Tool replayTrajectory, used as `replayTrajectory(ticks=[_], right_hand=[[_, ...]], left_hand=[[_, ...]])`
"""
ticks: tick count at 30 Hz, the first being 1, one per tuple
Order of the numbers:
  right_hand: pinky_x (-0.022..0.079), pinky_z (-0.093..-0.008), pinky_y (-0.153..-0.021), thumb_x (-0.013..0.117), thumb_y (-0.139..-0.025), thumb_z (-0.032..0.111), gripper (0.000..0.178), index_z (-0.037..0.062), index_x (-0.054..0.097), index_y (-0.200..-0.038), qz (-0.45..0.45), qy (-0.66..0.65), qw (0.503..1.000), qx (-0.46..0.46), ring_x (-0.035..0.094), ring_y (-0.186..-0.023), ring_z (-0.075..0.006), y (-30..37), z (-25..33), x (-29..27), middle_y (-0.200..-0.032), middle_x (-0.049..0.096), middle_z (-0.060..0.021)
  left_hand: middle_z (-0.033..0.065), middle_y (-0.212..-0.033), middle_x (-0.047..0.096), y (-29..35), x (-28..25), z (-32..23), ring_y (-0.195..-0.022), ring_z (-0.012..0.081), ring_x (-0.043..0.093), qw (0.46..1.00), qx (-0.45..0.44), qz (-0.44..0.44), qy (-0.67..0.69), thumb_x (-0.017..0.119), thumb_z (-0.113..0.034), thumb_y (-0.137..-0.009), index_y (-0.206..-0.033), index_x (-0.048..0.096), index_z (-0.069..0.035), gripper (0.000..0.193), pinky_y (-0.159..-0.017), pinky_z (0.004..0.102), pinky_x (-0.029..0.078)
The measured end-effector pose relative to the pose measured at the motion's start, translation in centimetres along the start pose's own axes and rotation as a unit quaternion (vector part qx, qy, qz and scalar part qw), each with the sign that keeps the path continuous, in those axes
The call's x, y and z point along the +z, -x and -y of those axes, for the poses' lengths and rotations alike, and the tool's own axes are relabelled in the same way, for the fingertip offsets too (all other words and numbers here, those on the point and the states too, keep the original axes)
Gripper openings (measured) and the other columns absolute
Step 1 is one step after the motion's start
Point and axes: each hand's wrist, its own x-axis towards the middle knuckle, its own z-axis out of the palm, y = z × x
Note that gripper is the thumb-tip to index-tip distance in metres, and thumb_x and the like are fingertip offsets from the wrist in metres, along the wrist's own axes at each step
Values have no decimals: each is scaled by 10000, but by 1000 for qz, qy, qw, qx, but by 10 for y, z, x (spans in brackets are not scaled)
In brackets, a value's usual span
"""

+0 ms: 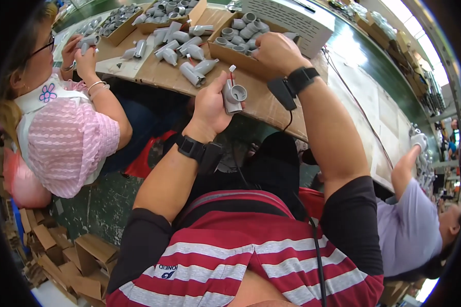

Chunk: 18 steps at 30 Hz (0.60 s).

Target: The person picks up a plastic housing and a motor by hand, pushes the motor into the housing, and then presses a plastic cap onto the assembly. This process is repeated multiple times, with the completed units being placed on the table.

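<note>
My left hand (213, 106) is wrapped round a grey plastic housing (233, 102). Its round, ring-like opening faces up, and a red wire with a small white connector (232, 68) sticks out of it. My right hand (280, 52) reaches into a cardboard box (241, 57) full of grey tubular plastic parts (248, 29). Its fingers are curled among the parts with their tips hidden, so what they grip cannot be made out. Left of the box, several grey housings with tapered ends (192, 51) lie loose on the cardboard-covered table (161, 77).
At my left, a person in a pink top (69, 128) handles another grey part. More boxes of grey parts (169, 13) stand at the back. A white perforated case (292, 23) is behind my box. Another person (412, 225) sits at the right. A cable (363, 112) crosses the table.
</note>
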Motion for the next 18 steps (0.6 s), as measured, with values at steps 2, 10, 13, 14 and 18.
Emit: replayTrajectory(ticks=[2,10,13,14,18], right_hand=[[551,-474,-902,641,-809,151,300,44,741,-1070,62,81,995,-10,681,-1048,-400,-21,0,9,-1071,724,-225],[596,-360,-804,668,-888,126,353,-9,697,-1213,-37,-309,947,83,739,-982,-259,39,10,-20,-967,733,-151],[600,-321,-802,648,-963,82,301,-13,658,-1249,-33,-703,707,69,724,-968,-215,102,23,-2,-1004,698,-91],[600,-321,-802,648,-963,82,301,-13,658,-1249,-36,-702,707,73,724,-968,-215,114,24,5,-1004,698,-91],[605,-348,-844,647,-999,97,264,-21,635,-1235,-48,-792,596,121,712,-980,-250,150,26,31,-1067,693,-106]], left_hand=[[101,-888,663,2,-2,-7,-794,252,668,1000,-2,-10,14,526,-365,-1065,-1216,578,-35,367,-677,429,569],[114,-1085,678,28,-5,-15,-1007,276,680,998,59,16,-15,588,-148,-1028,-1227,573,-24,235,-877,448,572],[132,-1150,676,24,-15,-7,-1024,287,681,995,80,56,-1,611,-103,-1015,-1236,566,-11,244,-897,449,569],[132,-1150,676,23,-13,-1,-1024,287,681,996,75,58,0,611,-103,-1015,-1236,566,-11,244,-897,449,569],[144,-1147,683,27,0,16,-1032,291,684,993,103,54,-6,610,-121,-1025,-1241,565,-4,249,-900,455,568]])
